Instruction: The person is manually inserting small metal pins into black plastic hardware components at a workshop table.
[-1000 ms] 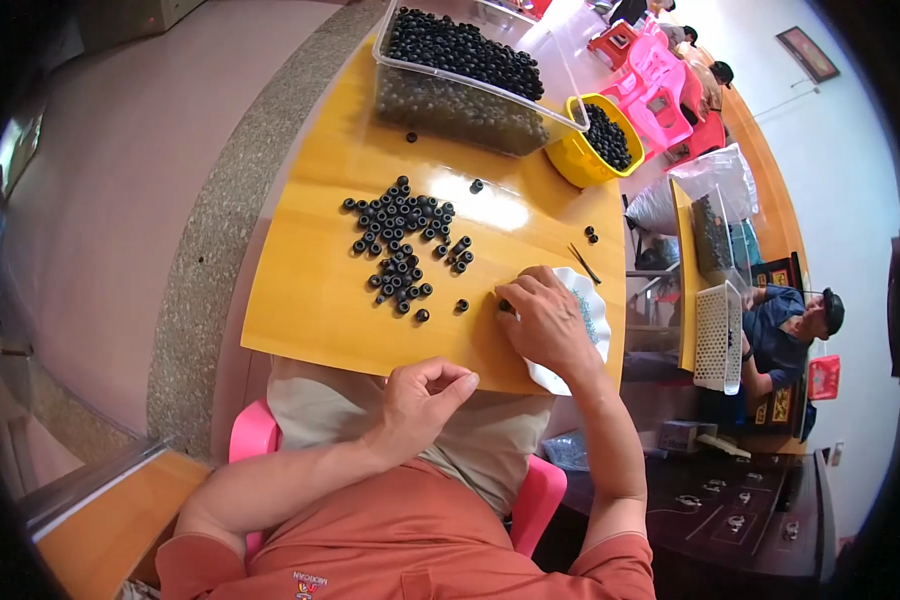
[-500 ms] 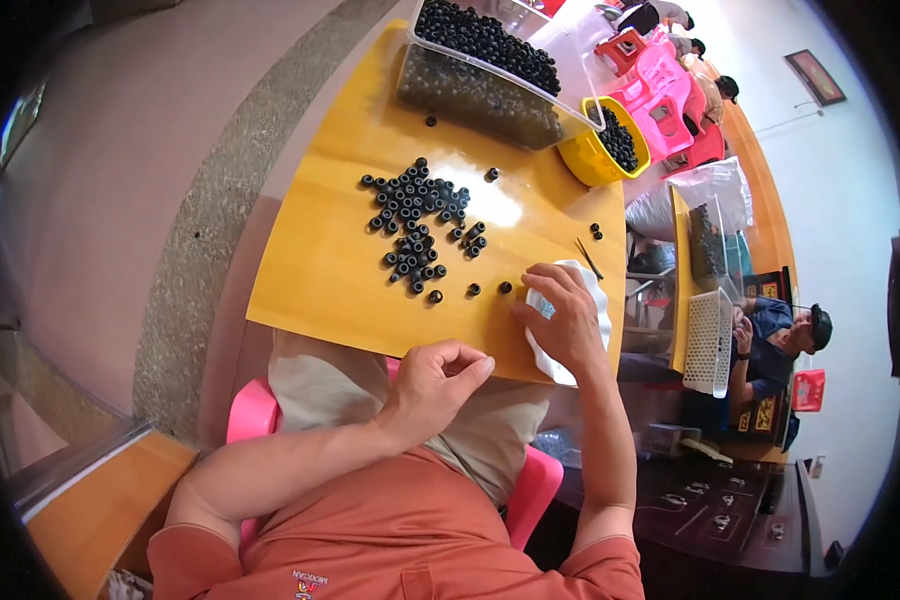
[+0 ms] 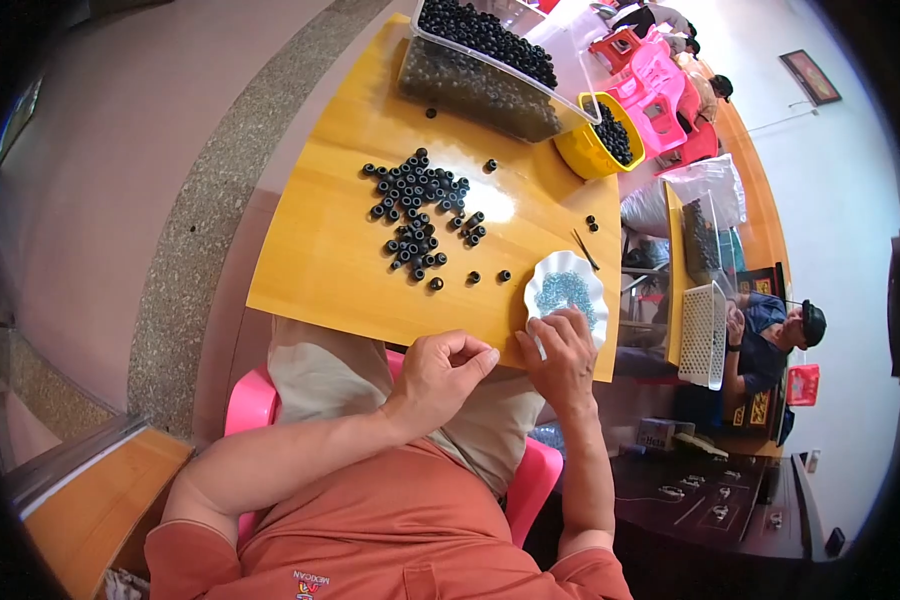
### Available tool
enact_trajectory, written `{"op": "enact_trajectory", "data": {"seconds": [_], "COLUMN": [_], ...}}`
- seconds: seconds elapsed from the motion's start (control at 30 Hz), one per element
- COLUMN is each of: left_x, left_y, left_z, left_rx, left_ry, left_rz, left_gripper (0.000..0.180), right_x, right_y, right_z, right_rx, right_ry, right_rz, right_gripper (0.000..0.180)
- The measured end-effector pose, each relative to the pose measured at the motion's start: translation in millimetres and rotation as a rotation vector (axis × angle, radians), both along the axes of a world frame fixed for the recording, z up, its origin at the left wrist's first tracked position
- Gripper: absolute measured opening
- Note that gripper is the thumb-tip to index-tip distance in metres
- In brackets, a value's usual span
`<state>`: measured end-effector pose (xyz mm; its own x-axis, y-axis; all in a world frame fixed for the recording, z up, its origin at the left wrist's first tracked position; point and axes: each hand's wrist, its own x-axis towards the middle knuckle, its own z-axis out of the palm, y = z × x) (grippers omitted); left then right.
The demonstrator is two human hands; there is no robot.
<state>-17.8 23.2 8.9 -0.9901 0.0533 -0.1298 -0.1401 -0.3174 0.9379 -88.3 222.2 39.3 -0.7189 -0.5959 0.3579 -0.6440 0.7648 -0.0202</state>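
- Left hand (image 3: 440, 378): grip narrow, thumb and forefinger brought together just off the near edge of the surface (image 3: 315, 270); held low at the front of the body, likely for a steady, close view of fine work.
- Right hand (image 3: 562, 365): fingers bent over the near rim of the white dish (image 3: 532, 300), thumb toward the left. Tips small and partly hidden, so cannot tell how far this grip is closed, or whether either hand holds a piece.
- Dish: wavy rim, near right edge of the surface, easy for the right hand to reach. Blue bits (image 3: 564, 289) sit inside it; the raised rim presumably stops them scattering.
- Black beads (image 3: 420, 190): loose pile, mid-surface, spread out in front of the left hand, probably for easy picking; a few strays lie apart.
- Tweezers (image 3: 586, 250): lying just beyond the dish, handy on the right side, not held.
- Clear bin (image 3: 582, 72) and yellow tub (image 3: 576, 155): both at the far end, holding many more black beads; bulk stock seems parked out of the arms' way, near space left for the hands.
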Motion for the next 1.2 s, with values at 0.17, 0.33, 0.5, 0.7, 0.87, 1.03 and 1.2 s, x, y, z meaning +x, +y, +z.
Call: {"op": "enact_trajectory", "data": {"seconds": [0.17, 0.33, 0.5, 0.7, 0.87, 1.03, 1.2], "left_x": [2, 3, 5, 6, 8, 10, 10], "left_y": [0, 4, 4, 8, 10, 10, 8], "left_z": [1, -4, -1, -3, -4, -1, -1], "left_rx": [-0.018, 0.016, 0.018, 0.0, -0.016, -0.026, -0.048], "left_ry": [-0.01, -0.009, -0.021, 0.009, 0.04, 0.032, -0.006], "left_rz": [-0.004, 0.0, -0.015, -0.022, 0.003, -0.012, -0.036], "left_gripper": [0.019, 0.02, 0.02, 0.019, 0.019, 0.019, 0.019], "right_x": [14, 28, 40, 53, 53, 43, 28], "right_y": [4, 14, 27, 35, 40, 34, 26], "right_z": [-12, -12, -15, -15, -17, -13, -9], "right_rx": [0.048, 0.045, 0.034, 0.0, 0.021, -0.011, -0.011], "right_ry": [0.133, 0.14, 0.149, 0.13, 0.13, 0.124, 0.101], "right_rz": [-0.018, -0.026, -0.024, -0.014, 0.058, 0.11, 0.14], "right_gripper": [0.016, 0.013, 0.013, 0.014, 0.016, 0.017, 0.018]}}
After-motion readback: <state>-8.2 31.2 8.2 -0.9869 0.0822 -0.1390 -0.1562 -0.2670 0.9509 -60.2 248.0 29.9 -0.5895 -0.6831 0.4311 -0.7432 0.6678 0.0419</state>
